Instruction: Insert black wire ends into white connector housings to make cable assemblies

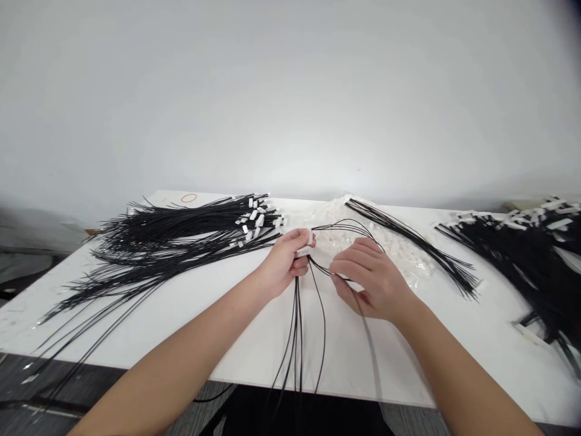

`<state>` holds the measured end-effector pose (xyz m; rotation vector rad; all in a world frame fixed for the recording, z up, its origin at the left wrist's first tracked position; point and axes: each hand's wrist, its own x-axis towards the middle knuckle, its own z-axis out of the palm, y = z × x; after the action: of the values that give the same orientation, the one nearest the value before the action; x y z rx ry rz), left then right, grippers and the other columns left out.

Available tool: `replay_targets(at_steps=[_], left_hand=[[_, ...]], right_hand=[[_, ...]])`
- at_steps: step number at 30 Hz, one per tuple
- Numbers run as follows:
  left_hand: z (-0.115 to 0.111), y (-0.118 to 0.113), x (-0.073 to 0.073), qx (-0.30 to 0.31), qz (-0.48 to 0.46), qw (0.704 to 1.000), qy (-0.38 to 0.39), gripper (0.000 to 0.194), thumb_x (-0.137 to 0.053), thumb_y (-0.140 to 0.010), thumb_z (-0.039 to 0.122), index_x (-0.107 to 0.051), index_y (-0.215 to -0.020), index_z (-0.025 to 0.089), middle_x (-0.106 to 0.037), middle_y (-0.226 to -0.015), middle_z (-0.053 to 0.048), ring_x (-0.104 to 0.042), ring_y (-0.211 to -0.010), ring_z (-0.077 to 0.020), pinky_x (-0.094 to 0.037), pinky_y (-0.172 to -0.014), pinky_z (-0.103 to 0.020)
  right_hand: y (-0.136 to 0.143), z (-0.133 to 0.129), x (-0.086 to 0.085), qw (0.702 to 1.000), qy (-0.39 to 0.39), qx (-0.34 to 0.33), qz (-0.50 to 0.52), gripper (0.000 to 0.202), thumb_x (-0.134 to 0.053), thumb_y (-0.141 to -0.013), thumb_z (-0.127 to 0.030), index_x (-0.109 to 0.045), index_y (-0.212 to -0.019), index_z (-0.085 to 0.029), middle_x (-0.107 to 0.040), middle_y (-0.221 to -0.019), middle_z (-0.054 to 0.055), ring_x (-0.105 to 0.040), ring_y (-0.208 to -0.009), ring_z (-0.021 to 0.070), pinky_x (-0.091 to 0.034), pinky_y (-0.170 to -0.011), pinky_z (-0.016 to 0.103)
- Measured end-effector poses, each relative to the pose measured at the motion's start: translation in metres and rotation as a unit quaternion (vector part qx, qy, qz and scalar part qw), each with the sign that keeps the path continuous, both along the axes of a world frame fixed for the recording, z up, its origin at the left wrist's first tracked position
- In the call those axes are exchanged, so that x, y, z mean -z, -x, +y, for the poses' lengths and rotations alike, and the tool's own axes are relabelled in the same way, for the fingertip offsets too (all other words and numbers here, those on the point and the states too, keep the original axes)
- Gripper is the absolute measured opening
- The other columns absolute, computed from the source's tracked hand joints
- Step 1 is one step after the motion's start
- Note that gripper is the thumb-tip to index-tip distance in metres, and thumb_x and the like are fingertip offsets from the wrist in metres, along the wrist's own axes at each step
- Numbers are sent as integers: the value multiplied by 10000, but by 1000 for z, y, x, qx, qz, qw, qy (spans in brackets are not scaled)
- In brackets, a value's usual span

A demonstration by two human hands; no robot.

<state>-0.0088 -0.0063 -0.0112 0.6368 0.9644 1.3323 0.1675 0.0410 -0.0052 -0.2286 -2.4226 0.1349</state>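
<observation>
White connectors and thin black wires in your hands

Two small white connectors (305, 251), blocky and smooth, sit pinched between the thumb and fingers of your left hand (293, 260), above the middle of the table. Thin black wires (297, 327) run from them: some arch rightward, others hang past the table's front edge. Your right hand (368, 278) is curled, thumb and fingertips pinching wire just beside the connectors; your fingers hide how many strands.

The table (245, 360) is white and smooth. A large wire pile (181, 227) spreads on your left, white ends inward. Behind your right hand, a loose wire bundle (408, 238) lies across a clear bag (411, 263) of white pieces. Farther right is another dark heap (521, 254). A plain pale wall (290, 103) stands behind.
</observation>
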Motion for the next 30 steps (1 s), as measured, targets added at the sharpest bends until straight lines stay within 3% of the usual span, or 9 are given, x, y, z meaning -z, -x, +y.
replay_targets(at_steps=[3, 5, 7, 12, 15, 19, 23, 27, 30], left_hand=[[1, 1, 1, -7, 5, 1000, 6, 203, -598, -705, 332, -493, -772, 171, -467, -805, 34, -253, -392, 24, -139, -346, -131], [1, 0, 1, -14, 9, 1000, 13, 213, -606, -696, 339, -495, -774, 175, -475, -803, 33, -252, -392, 23, -143, -347, -132], [1, 0, 1, -20, 13, 1000, 18, 221, -611, -690, 345, -495, -769, 175, -479, -805, 30, -253, -392, 23, -142, -348, -134], [1, 0, 1, -25, 19, 999, 17, 228, -617, -685, 347, -492, -752, 169, -477, -811, 23, -258, -393, 25, -135, -348, -137], [1, 0, 2, -24, 21, 999, 13, 222, -609, -694, 348, -486, -751, 171, -473, -818, 25, -266, -393, 26, -131, -351, -137], [1, -1, 2, -21, 26, 999, 15, 232, -609, -695, 354, -473, -743, 173, -467, -805, 28, -269, -389, 25, -133, -350, -138], [0, -4, 0, -16, 37, 999, 14, 253, -619, -685, 370, -475, -743, 170, -469, -796, 26, -263, -383, 26, -140, -346, -140], [-1, -5, -2, 3, 50, 999, 7, 254, -598, -704, 395, -490, -760, 172, -468, -794, 25, -258, -388, 24, -144, -351, -143], [-1, -5, -2, 11, 46, 999, 2, 241, -585, -717, 390, -490, -770, 175, -468, -800, 25, -255, -391, 22, -146, -359, -147]], right_hand=[[-2, 0, -4, 979, 170, 36, 102, 69, -505, -772, -146, -549, -796, -193, -569, -708, 1, -503, -642, 90, -417, -626, 253], [-2, 2, -8, 928, 303, 75, 205, 47, -524, -784, -212, -557, -810, -192, -569, -681, 2, -526, -606, 93, -440, -570, 244], [-3, 7, -12, 856, 402, 100, 310, 117, -534, -788, -298, -543, -813, -184, -540, -606, -12, -522, -549, 93, -454, -538, 252], [-18, 25, -26, 689, 494, 144, 511, 349, -414, -807, -539, -478, -755, -200, -308, -426, -74, -391, -406, 65, -435, -474, 250], [-28, 30, -31, 649, 540, 137, 518, 440, -237, -829, -602, -453, -758, -224, -232, -395, -68, -307, -328, 69, -301, -340, 226], [-27, 23, -31, 686, 570, 108, 439, 427, -224, -823, -617, -436, -786, -248, -219, -374, -81, -184, -260, 63, -134, -264, 213], [-14, 9, -24, 786, 566, 116, 221, 273, -431, -824, -462, -511, -754, -210, -267, -379, -84, -206, -301, 41, -175, -301, 185], [-4, 0, -16, 898, 426, 108, 10, 271, -458, -823, -388, -587, -706, -181, -304, -468, -48, -263, -421, 39, -222, -392, 185], [-1, -1, -12, 926, 358, 112, -26, 284, -417, -842, -342, -563, -662, -178, -270, -495, -42, -212, -463, 45, -200, -424, 198]])
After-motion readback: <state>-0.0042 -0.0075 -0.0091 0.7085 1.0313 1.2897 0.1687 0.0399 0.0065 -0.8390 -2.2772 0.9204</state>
